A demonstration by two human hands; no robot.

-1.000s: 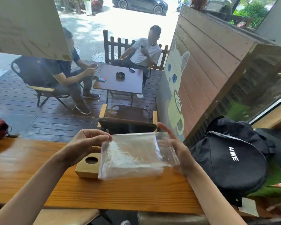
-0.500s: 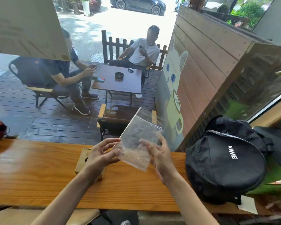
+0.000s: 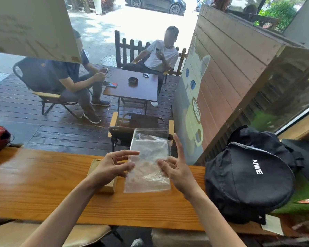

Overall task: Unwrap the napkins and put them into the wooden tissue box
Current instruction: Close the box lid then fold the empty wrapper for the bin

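Napkins aren't visible; my left hand and right hand pinch the clear wrapper, apparently empty, above the wooden box.

One word can be read — "AIWE", in white capitals on the black bag at the right of the frame, running sideways down its rounded front panel. The pale board at the upper left carries faint marks, too blurred to read. The car's plate at the top of the frame cannot be made out.
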